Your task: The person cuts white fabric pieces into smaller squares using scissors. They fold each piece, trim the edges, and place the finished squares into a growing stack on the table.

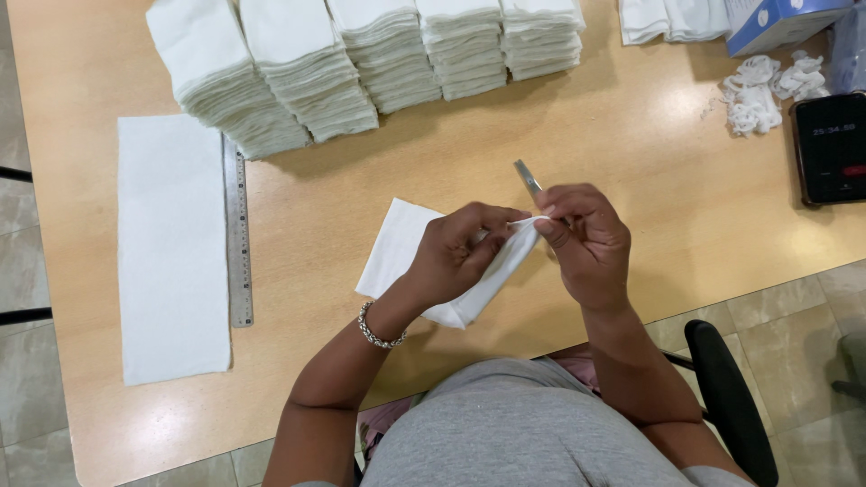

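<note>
Both hands working at table near-centre edge. L hand is gripping a folded white cloth piece, fingers curled round its upper fold; R hand is pinching the cloth's top corner between thumb and forefinger while also clasping small scissors, blade tip showing above the knuckles. Cloth is lifting partly off the table, lower part resting on it. Judged light, soft, limp, non-fragile; will sag if held at one point, so best taken at the folded edge or corners w/ both hands. Steel ruler and long white cloth strip lying left; stacks of folded cloths far side; cloth scraps far right.
</note>
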